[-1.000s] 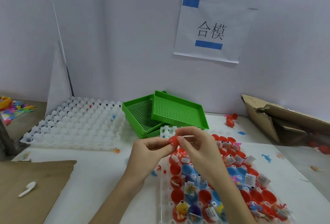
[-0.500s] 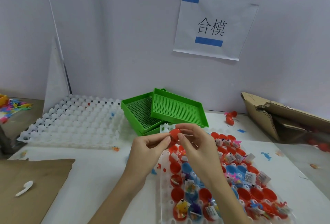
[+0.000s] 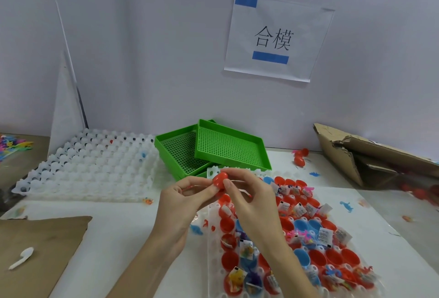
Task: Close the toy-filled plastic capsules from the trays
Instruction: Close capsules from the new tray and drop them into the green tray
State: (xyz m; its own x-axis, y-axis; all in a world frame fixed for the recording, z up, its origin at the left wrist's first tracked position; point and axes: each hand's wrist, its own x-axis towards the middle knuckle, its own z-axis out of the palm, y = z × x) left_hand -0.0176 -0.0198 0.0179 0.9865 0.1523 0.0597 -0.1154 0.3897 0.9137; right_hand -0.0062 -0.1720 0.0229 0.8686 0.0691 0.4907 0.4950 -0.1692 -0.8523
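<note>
White table (image 3: 123, 231), pale wall w/ paper sign (image 3: 278, 36) behind. I see both hands up over the capsule tray (image 3: 215, 231): left hand (image 3: 180, 205) & right hand (image 3: 251, 200) each pinching the red capsule (image 3: 219, 180) btwn fingertips. Green trays (image 3: 221, 148) just beyond.

We see two bare forearms reaching up from below the white capsule tray (image 3: 215, 245), with no sleeves, gloves, rings or watch showing on them. The left hand (image 3: 183, 205) lies left of that tray's edge, the right hand (image 3: 251, 200) above it. Nails look short and unpainted.
</note>
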